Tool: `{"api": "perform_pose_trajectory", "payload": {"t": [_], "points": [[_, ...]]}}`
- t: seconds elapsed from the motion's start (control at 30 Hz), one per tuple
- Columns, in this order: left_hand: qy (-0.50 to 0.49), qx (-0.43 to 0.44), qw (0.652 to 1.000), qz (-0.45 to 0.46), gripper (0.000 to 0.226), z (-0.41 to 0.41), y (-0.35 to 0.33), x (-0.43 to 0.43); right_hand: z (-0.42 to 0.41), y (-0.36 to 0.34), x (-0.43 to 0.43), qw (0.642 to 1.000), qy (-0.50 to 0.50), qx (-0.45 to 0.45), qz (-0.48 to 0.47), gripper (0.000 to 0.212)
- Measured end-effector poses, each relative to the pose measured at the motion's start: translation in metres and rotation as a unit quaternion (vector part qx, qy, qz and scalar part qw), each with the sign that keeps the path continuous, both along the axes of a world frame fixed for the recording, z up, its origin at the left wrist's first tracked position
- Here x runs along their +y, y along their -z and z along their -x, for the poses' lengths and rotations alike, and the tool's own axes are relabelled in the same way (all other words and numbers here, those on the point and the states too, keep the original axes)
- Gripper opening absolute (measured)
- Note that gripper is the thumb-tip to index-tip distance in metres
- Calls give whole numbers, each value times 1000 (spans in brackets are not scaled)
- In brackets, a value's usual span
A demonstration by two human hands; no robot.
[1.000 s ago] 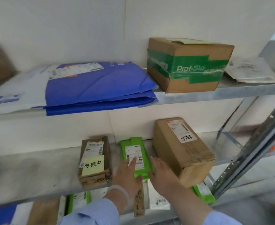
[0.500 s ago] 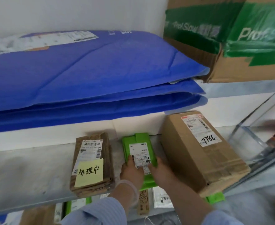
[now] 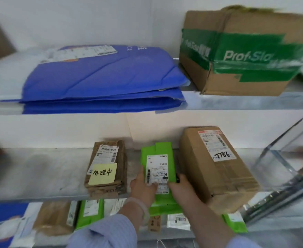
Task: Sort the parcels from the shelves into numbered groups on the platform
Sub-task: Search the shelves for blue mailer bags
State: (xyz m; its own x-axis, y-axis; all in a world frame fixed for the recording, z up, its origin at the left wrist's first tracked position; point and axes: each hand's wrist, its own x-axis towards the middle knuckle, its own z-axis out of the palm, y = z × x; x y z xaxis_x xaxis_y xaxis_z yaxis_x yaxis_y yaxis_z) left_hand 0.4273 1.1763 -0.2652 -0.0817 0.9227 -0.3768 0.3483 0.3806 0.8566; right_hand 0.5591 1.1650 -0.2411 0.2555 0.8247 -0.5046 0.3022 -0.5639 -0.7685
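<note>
A flat green parcel (image 3: pixel 162 158) with a white label lies on the middle shelf (image 3: pixel 39 174). My left hand (image 3: pixel 143 183) holds its near left edge, thumb on the label. My right hand (image 3: pixel 181 185) grips its near right edge. Left of it sits a small brown parcel (image 3: pixel 107 158) with a yellow sticky note. To the right stands a brown box marked 7786 (image 3: pixel 217 169), close beside my right hand.
The top shelf carries stacked blue mailers (image 3: pixel 102 81) and a cardboard box with green tape (image 3: pixel 245 56). The shelf below holds several parcels, among them green mailers (image 3: pixel 89 213) and a brown one (image 3: pixel 54 217). A metal upright (image 3: pixel 279 199) slants at the right.
The view pulled back from the shelves. Both hands went from resting on the green parcel to holding its near end, and the parcel now overhangs the shelf edge towards me.
</note>
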Motion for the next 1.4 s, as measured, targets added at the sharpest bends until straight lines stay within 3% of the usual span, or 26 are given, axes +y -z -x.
{"api": "perform_pose_trajectory", "payload": {"t": [0.1,0.27,0.5,0.73,0.9,1.03,1.17,1.4], "points": [[-14,-2,1000,-23,82,5,-24,-27,2,-23,-24,999,-37,-12,-38,41],[-42,-22,994,-97,75,26,-75,-83,19,-68,-65,985,-122,4,-118,22],[-168,-34,979,-109,76,102,-104,-164,95,-92,-111,951,-256,30,-169,30],[-300,-11,939,-168,77,215,-130,-258,224,-113,-163,899,-379,82,-202,39],[-389,-7,900,-195,89,312,-134,-332,336,-115,-211,869,-444,119,-183,56],[-434,-10,876,-212,84,388,-137,-396,430,-106,-258,836,-505,132,-171,61],[-470,-3,862,-192,95,468,-136,-463,519,-107,-317,815,-537,148,-159,55],[-529,46,829,-176,97,582,-127,-555,655,-92,-396,774,-597,176,-116,70]]}}
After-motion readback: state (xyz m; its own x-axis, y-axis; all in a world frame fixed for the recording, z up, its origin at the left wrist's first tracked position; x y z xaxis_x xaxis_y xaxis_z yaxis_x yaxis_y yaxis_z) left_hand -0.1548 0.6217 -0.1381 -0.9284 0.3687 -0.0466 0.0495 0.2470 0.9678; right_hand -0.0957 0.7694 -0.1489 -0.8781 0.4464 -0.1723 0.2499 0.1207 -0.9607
